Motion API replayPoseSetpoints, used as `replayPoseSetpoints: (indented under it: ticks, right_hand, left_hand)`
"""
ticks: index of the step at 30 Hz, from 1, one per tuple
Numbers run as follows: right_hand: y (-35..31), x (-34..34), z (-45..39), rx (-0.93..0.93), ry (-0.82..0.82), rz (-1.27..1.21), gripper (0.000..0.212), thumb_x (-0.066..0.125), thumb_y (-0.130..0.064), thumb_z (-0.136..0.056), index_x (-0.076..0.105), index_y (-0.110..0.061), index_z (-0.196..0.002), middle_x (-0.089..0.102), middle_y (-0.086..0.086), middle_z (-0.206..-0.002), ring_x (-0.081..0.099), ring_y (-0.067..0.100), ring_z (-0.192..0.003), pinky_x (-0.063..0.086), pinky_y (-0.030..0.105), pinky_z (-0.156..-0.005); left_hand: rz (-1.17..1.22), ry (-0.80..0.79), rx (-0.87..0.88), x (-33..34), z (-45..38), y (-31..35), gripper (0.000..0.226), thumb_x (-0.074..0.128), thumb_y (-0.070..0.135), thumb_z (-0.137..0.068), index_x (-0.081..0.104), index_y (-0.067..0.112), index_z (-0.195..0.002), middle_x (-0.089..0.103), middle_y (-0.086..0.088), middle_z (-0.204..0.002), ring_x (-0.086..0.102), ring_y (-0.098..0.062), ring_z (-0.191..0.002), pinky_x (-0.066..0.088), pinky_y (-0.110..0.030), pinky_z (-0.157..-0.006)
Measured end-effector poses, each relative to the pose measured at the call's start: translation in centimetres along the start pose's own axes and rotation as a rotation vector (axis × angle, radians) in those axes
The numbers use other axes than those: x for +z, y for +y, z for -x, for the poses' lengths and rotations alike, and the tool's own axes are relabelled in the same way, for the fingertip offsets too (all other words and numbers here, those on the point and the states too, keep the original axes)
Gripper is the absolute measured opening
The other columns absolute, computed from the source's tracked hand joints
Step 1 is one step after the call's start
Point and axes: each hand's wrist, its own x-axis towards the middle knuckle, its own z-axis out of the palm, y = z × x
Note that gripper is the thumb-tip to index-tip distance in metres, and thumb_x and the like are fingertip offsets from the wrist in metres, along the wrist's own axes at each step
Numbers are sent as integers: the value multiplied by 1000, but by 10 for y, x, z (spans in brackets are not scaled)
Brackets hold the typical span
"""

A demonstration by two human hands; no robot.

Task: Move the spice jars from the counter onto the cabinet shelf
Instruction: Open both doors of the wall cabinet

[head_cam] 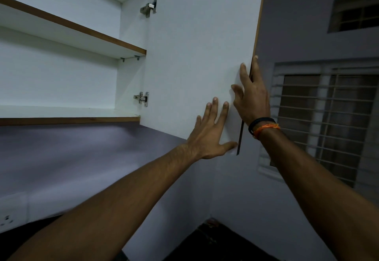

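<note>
White laminate with a brown wood edge band makes up the tall cabinet door [194, 55], which stands swung out on its two steel hinges [142, 98], and both hands are on it near its lower free corner. The left hand [211, 133] lies flat on the door's inner face, fingers straight and spread, thumb reaching toward the bottom edge. The right hand [251, 96], its wrist wearing a black band and an orange thread [264, 126], pinches the free vertical edge, with some fingers on the inner face and others wrapped behind. The door's long axis runs upright, and the right hand is the one placed to steer it. To the left of the hinges the white cabinet shelves with brown front edges [71, 26] hold nothing that I can see. The spice jars do not show anywhere; the dark counter [205, 244] is only glimpsed at the bottom, well below both hands, so I judge the jars lie down there, out of sight, and no jar has yet been shelved.
</note>
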Motion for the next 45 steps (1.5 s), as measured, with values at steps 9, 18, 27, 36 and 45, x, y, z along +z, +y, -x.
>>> replayPoseSetpoints:
  ticks: [9, 18, 27, 36, 45]
  right_hand:
    - [17, 21, -6, 42, -75, 225, 60, 52, -6, -99, 28, -6, -154, 1, 22, -165, 35, 37, -143, 53, 33, -87]
    - [11, 34, 3, -26, -173, 465, 67, 25, -7, -90, 10, 6, -155, -4, 32, -161, -7, 43, -151, 8, 53, -124]
    - [-2, 23, 10, -49, -293, 617, 76, 9, -27, -88, 0, 11, -153, -8, 35, -159, -10, 47, -150, 4, 56, -123]
    - [-16, 18, 7, -35, -386, 626, 90, 55, -38, -98, 3, 11, -152, -4, 32, -161, -5, 44, -151, 7, 54, -124]
    - [-54, 35, 25, -66, -412, 384, 85, 64, -36, -91, 24, 7, -151, 24, 25, -159, 15, 37, -151, 7, 51, -125]
  left_hand:
    - [-101, -132, -4, 13, -17, 0, 122, 70, 46, -86, -27, 18, -154, -40, -13, -157, -29, -36, -148, 6, -68, -119]
    - [-106, -234, -4, 10, -28, -3, 112, 70, 33, -89, -18, 18, -157, -42, -13, -156, -31, -35, -147, 5, -66, -120]
    - [-146, -337, -2, -9, -31, -5, 115, 70, 32, -89, -21, 17, -156, -41, -14, -157, -28, -33, -149, 6, -57, -122]
    - [-227, -309, -12, -21, -5, -25, 112, 69, 29, -88, -20, 21, -157, -30, -17, -162, -19, -36, -152, -1, -51, -124]
    - [-248, -301, -81, -38, 32, -63, 109, 69, 28, -88, -13, 22, -159, -22, -15, -165, -13, -36, -153, 0, -51, -124]
